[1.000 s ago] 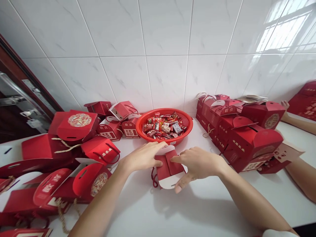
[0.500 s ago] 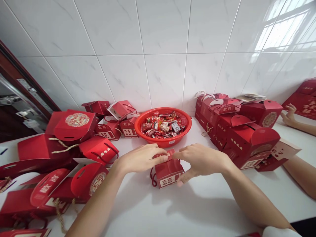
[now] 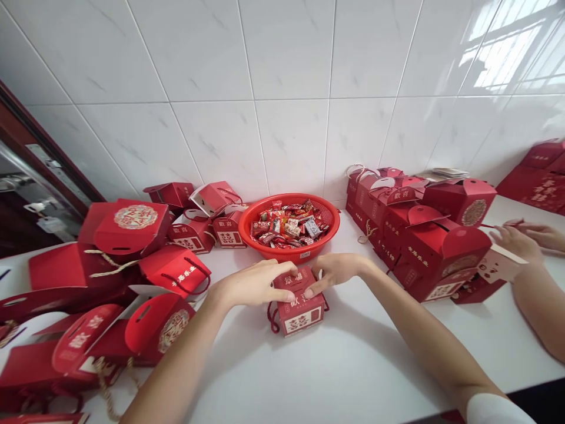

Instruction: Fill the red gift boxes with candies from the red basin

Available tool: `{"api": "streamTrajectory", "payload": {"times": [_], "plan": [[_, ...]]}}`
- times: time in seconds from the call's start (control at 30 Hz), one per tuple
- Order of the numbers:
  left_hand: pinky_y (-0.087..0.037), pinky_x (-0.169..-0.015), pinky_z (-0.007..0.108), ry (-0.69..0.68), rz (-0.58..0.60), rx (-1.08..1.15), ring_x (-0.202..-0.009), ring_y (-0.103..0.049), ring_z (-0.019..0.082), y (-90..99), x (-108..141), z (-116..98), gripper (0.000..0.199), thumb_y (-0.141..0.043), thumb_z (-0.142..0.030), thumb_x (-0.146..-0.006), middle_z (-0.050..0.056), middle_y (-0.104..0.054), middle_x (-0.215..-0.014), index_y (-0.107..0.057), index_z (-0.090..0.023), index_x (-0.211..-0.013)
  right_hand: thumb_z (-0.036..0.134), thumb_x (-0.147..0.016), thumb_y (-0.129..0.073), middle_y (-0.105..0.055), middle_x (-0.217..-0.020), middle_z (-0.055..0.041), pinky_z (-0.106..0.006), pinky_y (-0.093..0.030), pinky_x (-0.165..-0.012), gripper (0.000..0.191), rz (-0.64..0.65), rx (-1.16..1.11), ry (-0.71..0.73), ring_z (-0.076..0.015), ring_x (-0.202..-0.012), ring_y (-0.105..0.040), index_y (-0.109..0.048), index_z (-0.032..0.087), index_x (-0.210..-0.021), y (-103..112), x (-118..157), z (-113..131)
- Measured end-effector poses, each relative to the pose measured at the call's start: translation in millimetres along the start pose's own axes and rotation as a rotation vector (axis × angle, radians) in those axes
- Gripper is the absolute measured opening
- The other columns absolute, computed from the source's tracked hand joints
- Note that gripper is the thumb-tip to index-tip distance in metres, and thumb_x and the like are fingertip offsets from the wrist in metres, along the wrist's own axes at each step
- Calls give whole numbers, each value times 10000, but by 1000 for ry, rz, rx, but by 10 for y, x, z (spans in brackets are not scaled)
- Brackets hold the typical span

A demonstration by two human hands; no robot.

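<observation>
A small red candy box with gold lettering and a dark red cord handle rests on the white table before me. My left hand grips its left side, with the thumb on the top flap and the fingers at the far edge. On the box's right, my right hand has its thumb pressed on the same top and its fingers bent around the far corner. The two top flaps lie folded down between my thumbs. Just behind the box stands a red plastic basket of wrapped candies.
Red gift boxes, some with open flaps and rope handles, crowd the left side. More red boxes stand in a row on the right. Beyond them another person's hands are at a box. A tiled wall closes the back.
My right hand has moved from the box's front right corner to its top and far right side. The near flap now lies down over the top. The other person's hands have come nearer the right-hand boxes.
</observation>
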State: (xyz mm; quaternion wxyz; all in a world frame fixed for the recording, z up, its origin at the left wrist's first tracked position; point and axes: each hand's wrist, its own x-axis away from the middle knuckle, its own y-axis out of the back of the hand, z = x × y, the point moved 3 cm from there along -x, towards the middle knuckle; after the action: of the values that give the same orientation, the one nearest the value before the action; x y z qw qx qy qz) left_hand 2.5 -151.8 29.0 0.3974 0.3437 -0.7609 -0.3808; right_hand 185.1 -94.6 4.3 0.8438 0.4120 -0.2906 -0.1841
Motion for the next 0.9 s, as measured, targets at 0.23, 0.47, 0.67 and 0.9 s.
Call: {"api": "streamTrajectory", "payload": {"times": [0.23, 0.47, 0.67, 0.9], "plan": [[-492, -900, 304, 0, -12, 69, -1159, -606, 266, 38, -58, 25, 489, -624, -510, -843, 66, -640, -1291, -573, -250, -1255, 620, -513, -854, -469, -526, 75, -224, -319, -533, 571, 17, -466, -12, -82, -565, -452, -520, 160, -570, 44, -80, -201], [-524, -833, 301, -33, -27, 218, -1099, -639, 263, -4, -164, 102, 517, -667, -503, -799, 80, -655, -1264, -567, -217, -1218, 388, -606, -878, -599, -563, 42, -240, -457, -595, 407, -56, -860, 162, -103, -551, -577, -554, 162, -704, 178, 95, -92], [-474, -534, 267, 26, -50, 388, -616, -619, 170, -80, -222, 117, 526, -690, -484, -757, 27, -703, -939, -585, -222, -1200, 313, -681, -818, -671, -771, -14, -198, -422, -506, 309, -211, -882, 255, -83, -596, -536, -650, 144, -879, 228, 204, 63], [-456, -497, 229, 4, -192, 416, -655, -619, 162, -16, -149, 2, 404, -743, -379, -685, 51, -723, -1043, -699, -208, -1049, 217, -735, -707, -578, -703, 17, -189, -365, -458, 130, -140, -535, 188, -70, -547, -479, -704, 141, -840, 38, 109, 148]]}}
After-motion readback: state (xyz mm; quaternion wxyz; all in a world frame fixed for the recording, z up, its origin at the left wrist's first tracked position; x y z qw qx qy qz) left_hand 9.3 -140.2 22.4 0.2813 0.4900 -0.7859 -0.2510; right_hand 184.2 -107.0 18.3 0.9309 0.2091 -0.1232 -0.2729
